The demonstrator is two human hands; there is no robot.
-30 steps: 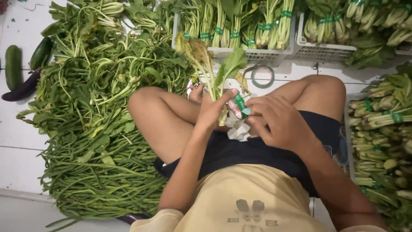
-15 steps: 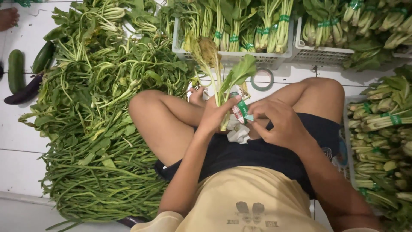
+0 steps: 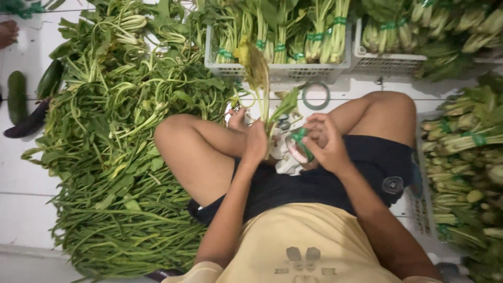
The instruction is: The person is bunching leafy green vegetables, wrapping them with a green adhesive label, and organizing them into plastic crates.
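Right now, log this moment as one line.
left hand: grips greens bunch | right hand: holds green tape roll | loose greens pile at left | baskets ahead

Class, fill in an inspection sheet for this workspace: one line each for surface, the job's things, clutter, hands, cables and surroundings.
Surface: white tiled floor, person seated cross-legged on it.
Job's things: small leafy bunch held upright over the lap; green tape roll at its base.
Clutter: loose greens pile on the left; spare tape ring on the floor.
Hands: left hand grips the bunch's stems; right hand holds the green tape roll.
Cables: nothing seen.
Surroundings: white baskets of banded bunches ahead; a tray of bunches on the right; cucumbers at far left.
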